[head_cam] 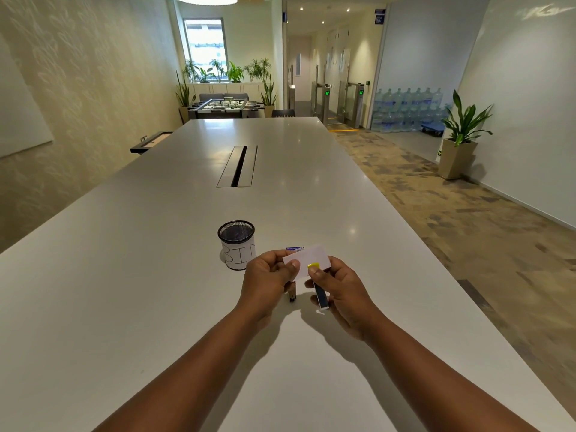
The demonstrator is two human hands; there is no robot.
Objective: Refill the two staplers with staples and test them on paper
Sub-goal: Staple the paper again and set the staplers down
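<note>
Just in front of the mesh cup [237, 244] labelled BIN, my left hand [268, 280] pinches a white paper slip [307, 260] while my right hand [338, 288] grips a yellow-tipped stapler [319, 291] clamped on it, above the surface [124, 291].

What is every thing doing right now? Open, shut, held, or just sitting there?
Paper slip: held up by both hands.
Left hand: grip shut on the paper slip.
Right hand: grip shut on the yellow-topped stapler, clamped over the slip.
Mesh cup: upright on the table, labelled BIN.
Table slot: open.
</note>
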